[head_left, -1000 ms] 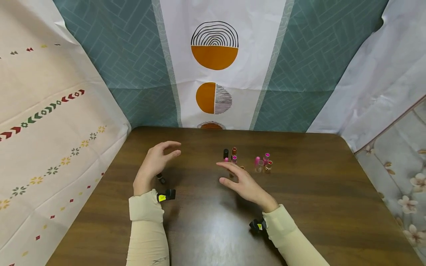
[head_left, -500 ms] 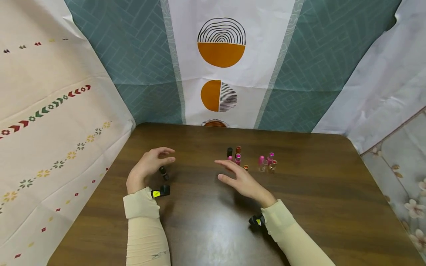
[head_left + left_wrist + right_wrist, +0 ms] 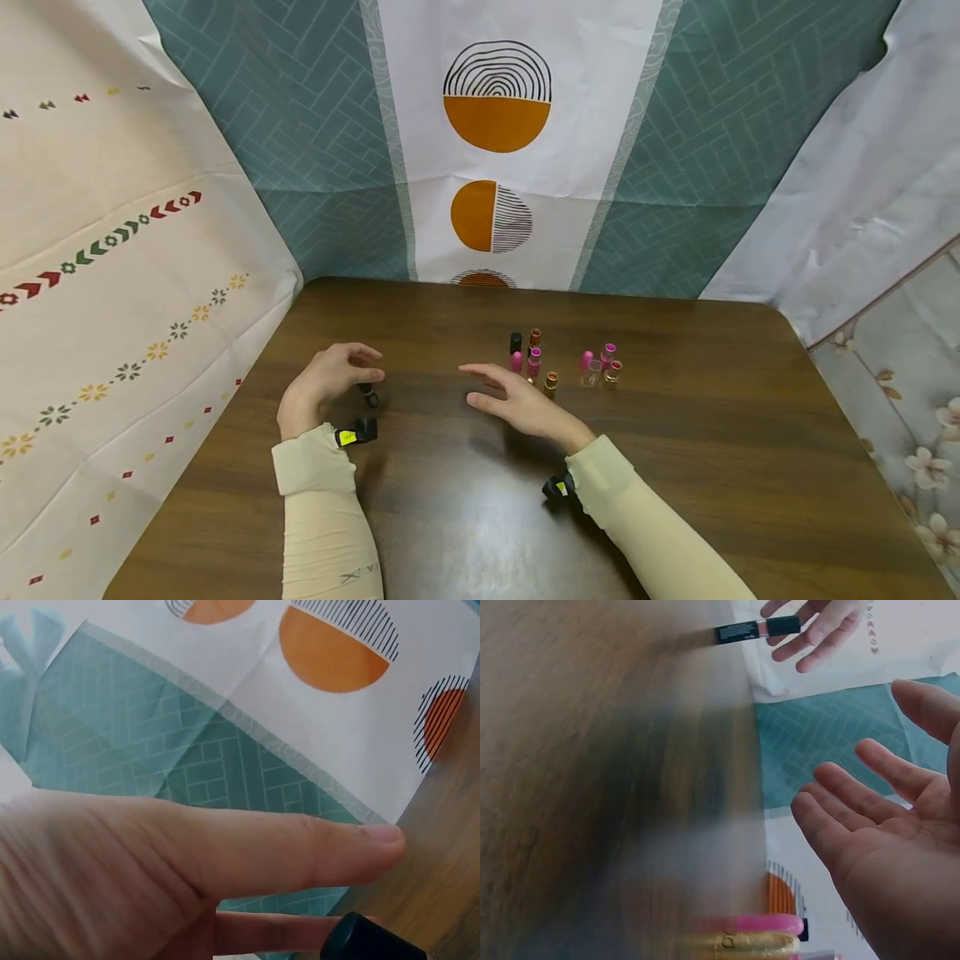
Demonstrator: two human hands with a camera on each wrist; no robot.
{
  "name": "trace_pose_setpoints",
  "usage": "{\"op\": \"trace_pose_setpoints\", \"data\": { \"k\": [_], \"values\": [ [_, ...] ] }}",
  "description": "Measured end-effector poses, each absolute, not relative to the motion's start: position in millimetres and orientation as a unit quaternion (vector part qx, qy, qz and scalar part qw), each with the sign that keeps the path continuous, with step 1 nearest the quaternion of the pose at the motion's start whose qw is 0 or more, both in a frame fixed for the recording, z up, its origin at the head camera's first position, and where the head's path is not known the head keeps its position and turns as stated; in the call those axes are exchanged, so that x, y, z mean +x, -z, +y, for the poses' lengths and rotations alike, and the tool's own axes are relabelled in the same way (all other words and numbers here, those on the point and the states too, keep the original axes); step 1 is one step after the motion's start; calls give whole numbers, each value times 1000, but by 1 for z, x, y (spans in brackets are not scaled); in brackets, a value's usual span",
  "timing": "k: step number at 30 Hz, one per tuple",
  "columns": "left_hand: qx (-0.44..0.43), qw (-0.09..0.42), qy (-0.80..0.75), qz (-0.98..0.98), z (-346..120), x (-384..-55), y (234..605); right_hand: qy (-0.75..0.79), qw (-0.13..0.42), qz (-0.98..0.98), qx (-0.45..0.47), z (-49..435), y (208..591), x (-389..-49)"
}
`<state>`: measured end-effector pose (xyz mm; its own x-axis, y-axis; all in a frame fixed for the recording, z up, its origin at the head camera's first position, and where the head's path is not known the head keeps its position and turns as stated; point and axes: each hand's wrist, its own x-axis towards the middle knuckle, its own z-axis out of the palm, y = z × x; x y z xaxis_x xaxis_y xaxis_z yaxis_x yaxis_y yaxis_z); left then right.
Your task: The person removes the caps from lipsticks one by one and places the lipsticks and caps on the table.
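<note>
A black lipstick tube (image 3: pixel 368 396) with a clear band stands upright on the left part of the table. My left hand (image 3: pixel 330 373) is right beside it, thumb and fingers extended and apart. In the left wrist view the tube's dark cap (image 3: pixel 369 941) shows below the thumb (image 3: pixel 300 851). Seen from the right wrist, the left fingers (image 3: pixel 821 634) spread loosely behind the cap. My right hand (image 3: pixel 517 400) hovers over the middle of the table, palm facing left, fingers relaxed, holding nothing. It partly covers the nearest tubes of a lipstick group.
Beyond the right hand stand several small lipstick tubes: a black one (image 3: pixel 515 342), a magenta one (image 3: pixel 534 362) and a gold-rimmed one (image 3: pixel 551 384) among them. Farther right is another cluster with a pink tube (image 3: pixel 587 360) and a clear one (image 3: pixel 592 375). Patterned cloths (image 3: pixel 675 167) hang behind the table.
My left hand has moved left and slightly down, beside the black lipstick tube. My right hand has shifted left, uncovering more of the middle lipstick group. The head view has swung slightly.
</note>
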<state>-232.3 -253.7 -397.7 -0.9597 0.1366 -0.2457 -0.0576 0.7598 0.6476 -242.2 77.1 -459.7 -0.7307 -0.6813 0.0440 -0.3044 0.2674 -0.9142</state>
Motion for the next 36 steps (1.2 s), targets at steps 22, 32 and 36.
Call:
{"op": "trace_pose_setpoints", "data": {
  "k": [22,32,36],
  "values": [
    [-12,157,-380,912,-253,-228,399,543,237,742,-315,56,475,-248],
    [-39,129,-367,920,-252,-228,398,563,243,727,-309,43,478,-249],
    [-35,124,-380,916,-250,-229,398,558,244,731,-308,38,480,-249]
  ]
}}
